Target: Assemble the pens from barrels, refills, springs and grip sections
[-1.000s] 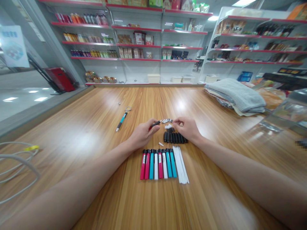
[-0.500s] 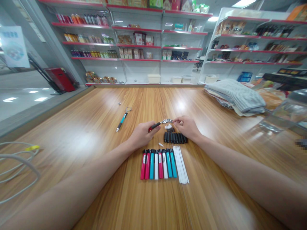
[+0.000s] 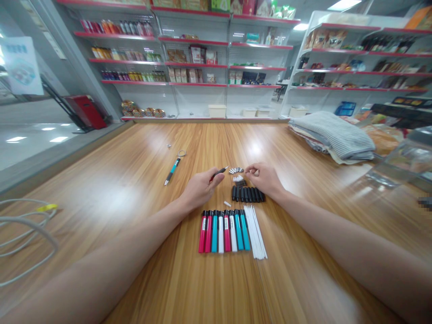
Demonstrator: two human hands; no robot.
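- Table (image 3: 145,279): broad, wood-grained and glossy; its slick surface probably lets round parts roll, so light, deliberate touches seem best here.
- Left hand (image 3: 199,189): clamped, thumb over fingers, on a slim dark-and-red pen piece (image 3: 220,172); this steady hold looks right, leaving the front end free.
- Right hand (image 3: 265,177): thumb and forefinger near each other at the right end of the metal cones; whether anything sits between them I cannot tell. A fingertip pinch should suit such small parts better than a full grasp.
- Barrels (image 3: 227,231): a row of smooth, plastic-looking tubes in red, teal and white, with black ends away from the person.
- White rods (image 3: 255,231): thin and straight, bunched just right of the barrels.
- Black sleeves (image 3: 248,194): short matt tubes, side by side beyond the barrels.
- Teal pen (image 3: 173,167): black-gripped, with a silvery tip and a ring at its far end, left of the hands.
- The held pen piece: tilted above the table just left of the cones, its thin point aimed towards them; holding that point straight and unbent would be wise.
- Metal cones (image 3: 236,170): shiny, tapered, fanned in an arc; lifting one singly should spare its neighbours.
- White bits (image 3: 238,178): tiny, clustered just nearer than the cones.
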